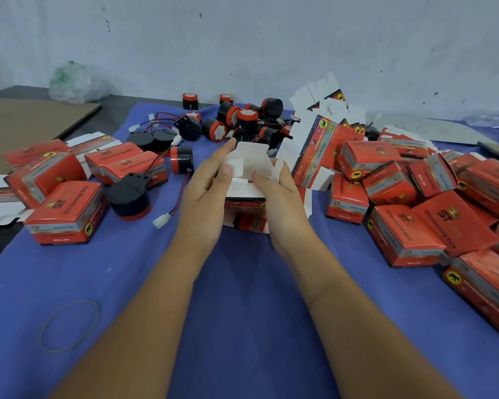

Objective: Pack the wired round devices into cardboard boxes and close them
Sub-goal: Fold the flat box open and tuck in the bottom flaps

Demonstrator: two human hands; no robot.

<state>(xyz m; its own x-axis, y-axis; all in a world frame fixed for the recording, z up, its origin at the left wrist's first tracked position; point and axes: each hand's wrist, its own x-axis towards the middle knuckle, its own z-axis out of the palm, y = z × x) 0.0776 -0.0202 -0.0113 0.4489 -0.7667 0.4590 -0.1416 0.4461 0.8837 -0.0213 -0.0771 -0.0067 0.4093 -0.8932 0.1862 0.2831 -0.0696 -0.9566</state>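
Progress is judged to be roughly midway: a large pile of closed red boxes (432, 208) is stacked at the right of the blue-covered surface (242, 312), and a smaller group of closed boxes (67, 211) lies at the left. Unfolded carton blanks (320, 110) are leaned against the wall behind the right pile, so more cartons remain to be formed. A cluster of unpacked round devices (236, 119) with red and black wires is gathered at the far centre, and one loose device (130, 197) with its white connector lies just left of the hands. One open box (247, 208) is held at the centre between both hands, its white flaps raised; whether a device is already inside cannot be told. The left hand (205, 194) is held with fingers nearly straight, the thumb pressed against a white flap. The right hand (280, 197) is wrapped along the box side, its thumb pressed onto the flaps. Closing of this box is not yet finished.
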